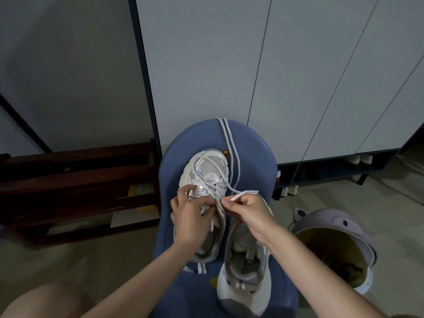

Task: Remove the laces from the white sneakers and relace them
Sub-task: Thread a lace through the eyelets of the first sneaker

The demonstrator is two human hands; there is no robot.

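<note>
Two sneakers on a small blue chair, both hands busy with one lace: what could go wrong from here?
The nearer sneaker overhangs the chair front edge; a tug or elbow bump might knock it off. The loose lace trails over the chair's far edge and may slide down. The right hand pinches a lace beside the far sneaker, where crossed strands could tangle.

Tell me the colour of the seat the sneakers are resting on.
Blue: the seat is a plain padded blue, seen clearly in the head view, the only one given.
</note>
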